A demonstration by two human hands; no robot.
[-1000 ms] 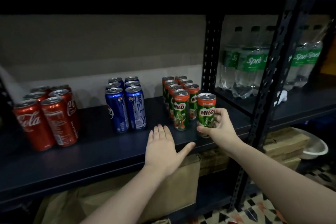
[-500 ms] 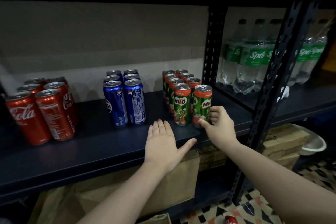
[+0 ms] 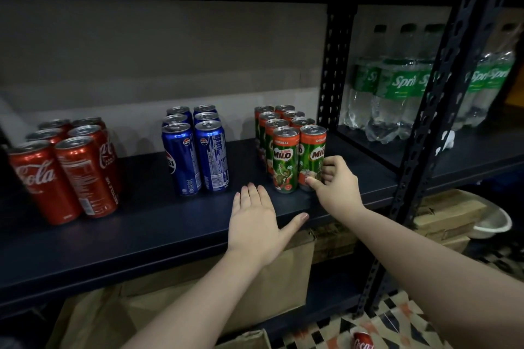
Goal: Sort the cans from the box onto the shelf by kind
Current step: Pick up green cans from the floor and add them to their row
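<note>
Three groups of cans stand on the dark shelf (image 3: 147, 224): red Coca-Cola cans (image 3: 65, 170) at the left, blue Pepsi cans (image 3: 195, 150) in the middle, green and orange Milo cans (image 3: 283, 150) at the right. My right hand (image 3: 334, 184) grips the lower part of the front right Milo can (image 3: 312, 156), which stands upright beside the other front Milo can. My left hand (image 3: 258, 224) lies flat with straight fingers on the shelf's front edge, just in front of the Milo cans.
Sprite bottles (image 3: 394, 88) stand on the neighbouring shelf beyond a black perforated post (image 3: 334, 65). Cardboard boxes (image 3: 283, 286) sit under the shelf. A Coca-Cola can (image 3: 363, 341) lies on the patterned floor. A white bowl (image 3: 493, 224) rests on boxes at the right.
My right hand has moved the Milo can left and back, from the shelf's front edge into the row beside the other front Milo can. My left hand has stayed flat on the shelf.
</note>
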